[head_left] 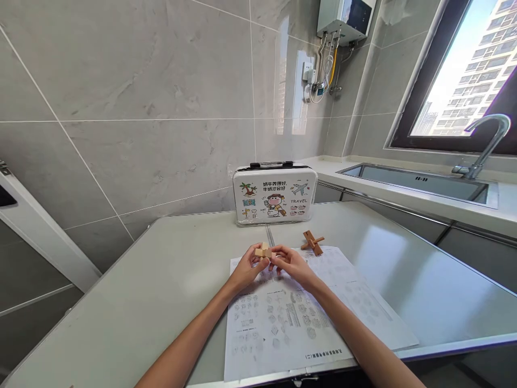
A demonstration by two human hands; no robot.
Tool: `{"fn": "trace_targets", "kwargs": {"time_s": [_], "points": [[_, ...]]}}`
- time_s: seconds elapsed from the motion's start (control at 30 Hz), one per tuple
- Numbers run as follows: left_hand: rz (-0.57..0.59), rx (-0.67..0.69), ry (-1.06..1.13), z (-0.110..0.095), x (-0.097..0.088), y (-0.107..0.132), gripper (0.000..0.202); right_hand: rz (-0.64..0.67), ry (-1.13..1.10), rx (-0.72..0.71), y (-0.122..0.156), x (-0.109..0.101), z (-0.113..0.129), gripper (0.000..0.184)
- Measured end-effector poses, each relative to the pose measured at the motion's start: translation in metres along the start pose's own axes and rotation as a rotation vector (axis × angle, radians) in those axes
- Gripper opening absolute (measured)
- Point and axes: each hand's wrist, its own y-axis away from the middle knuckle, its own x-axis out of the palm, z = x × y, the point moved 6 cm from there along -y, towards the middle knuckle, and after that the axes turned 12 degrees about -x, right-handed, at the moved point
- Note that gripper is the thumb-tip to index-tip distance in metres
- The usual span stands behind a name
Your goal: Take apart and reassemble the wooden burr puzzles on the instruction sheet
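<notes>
A small pale wooden puzzle [263, 250] made of interlocked blocks is held between both hands above a printed instruction sheet [283, 318]. My left hand [246, 268] grips it from the left with curled fingers. From the right, the fingertips of my right hand [291, 263] pinch the same puzzle. A darker brown wooden cross-shaped puzzle [312, 242] lies on the table just beyond my right hand, at the sheet's far edge.
A white tin case [274, 195] with cartoon prints stands upright at the back of the grey table [133, 302], against the tiled wall. A steel sink [420, 180] with a tap [487, 141] is at the right under a window.
</notes>
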Motion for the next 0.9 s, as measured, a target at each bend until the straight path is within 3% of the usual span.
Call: {"fn": "trace_targets", "kwargs": {"time_s": [0.2,0.37,0.43,0.73,0.9], "points": [[-0.037,-0.069,-0.051,-0.007,0.001,0.005,0.058,0.054,-0.051,0.041,0.003,0.017,-0.018,0.045],[0.096,-0.11,0.074,-0.008,0.01,0.008,0.064,0.176,0.053,0.121,0.008,0.022,-0.021,0.041],[0.112,-0.104,0.095,-0.011,0.012,0.009,0.063,0.159,0.076,0.113,0.008,0.021,-0.019,0.039],[-0.018,-0.018,-0.086,-0.013,0.006,0.009,0.053,0.104,0.13,0.016,0.005,0.021,-0.015,0.022],[-0.013,0.02,-0.088,-0.016,0.007,0.009,0.052,0.061,0.163,-0.035,0.005,0.019,-0.016,0.019]]}}
